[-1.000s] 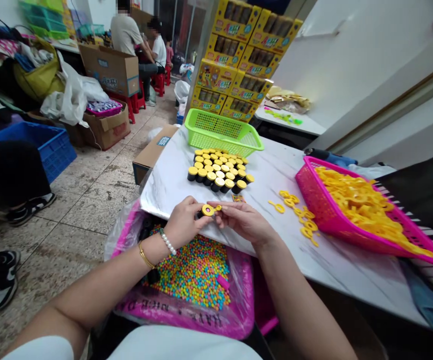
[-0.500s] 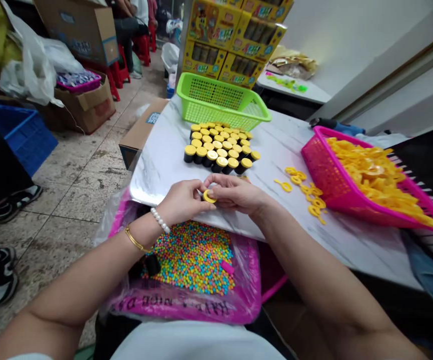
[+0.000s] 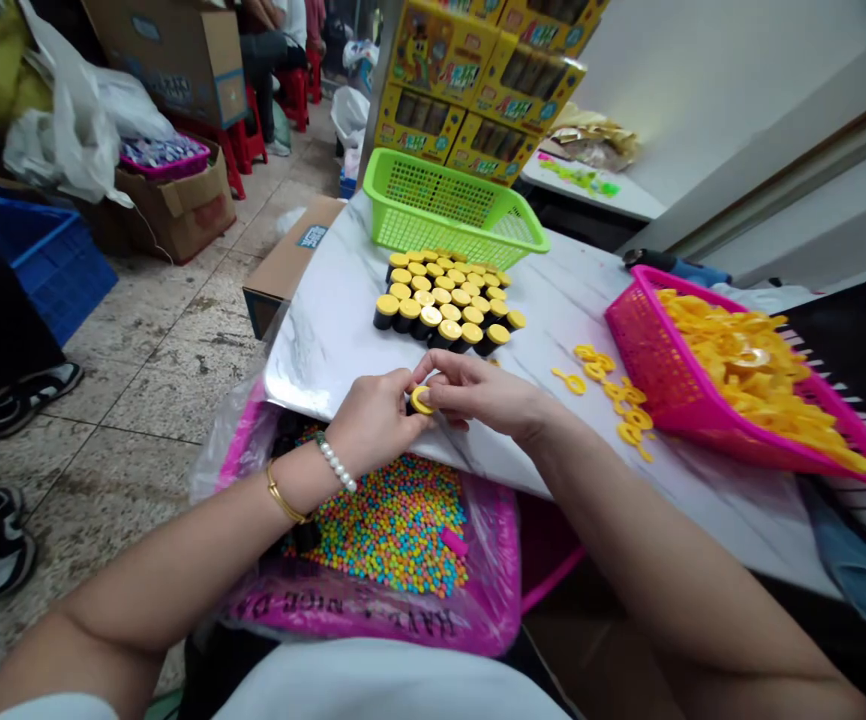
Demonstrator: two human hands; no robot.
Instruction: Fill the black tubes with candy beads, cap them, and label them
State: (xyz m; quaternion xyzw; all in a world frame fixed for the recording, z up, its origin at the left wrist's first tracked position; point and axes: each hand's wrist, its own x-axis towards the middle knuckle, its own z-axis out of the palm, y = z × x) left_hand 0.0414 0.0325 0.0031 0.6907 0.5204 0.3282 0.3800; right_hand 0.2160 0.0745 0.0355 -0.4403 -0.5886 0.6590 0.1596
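Observation:
Between my two hands, at the table's front edge, is a small black canister with a yellow lid (image 3: 423,400). My left hand (image 3: 374,422) is closed around its dark body, most of which the fingers hide. On the lid press the thumb and fingers of my right hand (image 3: 470,393). Just beyond stand several black canisters with yellow lids (image 3: 443,298), packed upright in a close group. Below my left wrist, a pink tray (image 3: 504,590) lined with clear plastic holds many coloured beads (image 3: 395,540), a dark canister (image 3: 305,532) and a small pink piece (image 3: 454,542).
A green basket (image 3: 455,240) stands behind the canisters, before stacked yellow boxes (image 3: 433,125). To the right, loose yellow ring pieces (image 3: 632,418) lie beside a pink basket (image 3: 632,340) heaped with yellow plastic pieces (image 3: 748,355). Seated people, a blue crate (image 3: 50,270) and cartons are on the left.
Both hands have shifted slightly right with the canister, and the lid now tilts more to the side. The whole view has also moved a little.

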